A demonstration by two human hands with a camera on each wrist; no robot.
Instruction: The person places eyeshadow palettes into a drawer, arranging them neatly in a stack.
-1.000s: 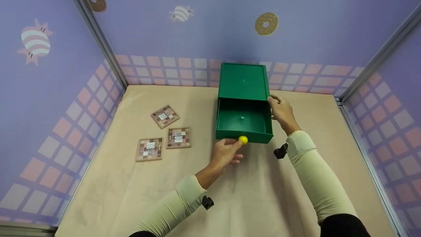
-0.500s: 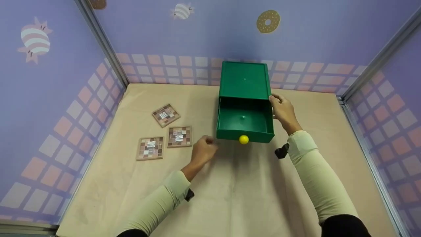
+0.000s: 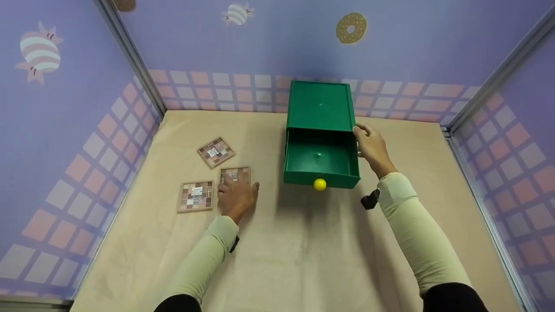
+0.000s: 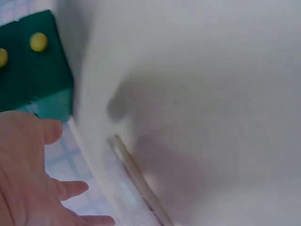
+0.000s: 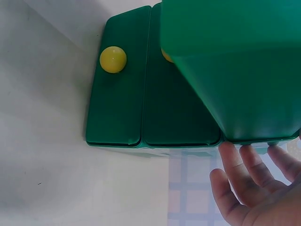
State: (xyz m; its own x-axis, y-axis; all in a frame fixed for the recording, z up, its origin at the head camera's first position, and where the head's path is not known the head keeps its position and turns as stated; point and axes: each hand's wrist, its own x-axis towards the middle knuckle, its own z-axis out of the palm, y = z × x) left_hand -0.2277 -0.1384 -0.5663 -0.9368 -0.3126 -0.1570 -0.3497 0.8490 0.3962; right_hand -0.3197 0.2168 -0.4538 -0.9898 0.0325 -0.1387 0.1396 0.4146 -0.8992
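A green drawer cabinet (image 3: 321,106) stands at the back with its top drawer (image 3: 320,158) pulled out; nothing lies inside it. The drawer has a yellow knob (image 3: 320,184). My right hand (image 3: 373,147) rests its fingers against the cabinet's right side; in the right wrist view the fingers (image 5: 254,169) are fairly straight. My left hand (image 3: 236,197) hovers over a square eyeshadow palette (image 3: 240,172), partly hiding it, with thumb and fingers spread. The left wrist view shows the palette's edge (image 4: 141,181) beyond the fingers; contact cannot be made out.
Two more eyeshadow palettes lie nearby, one palette (image 3: 195,196) to the left and a tilted palette (image 3: 216,152) farther back. Lower drawers (image 5: 117,103) with yellow knobs are pushed in. Patterned walls (image 3: 243,47) enclose the beige tabletop (image 3: 269,260) at the back and sides.
My left hand has let go of the drawer's yellow knob and moved left to above the middle palette. The right hand and drawer have stayed in place.
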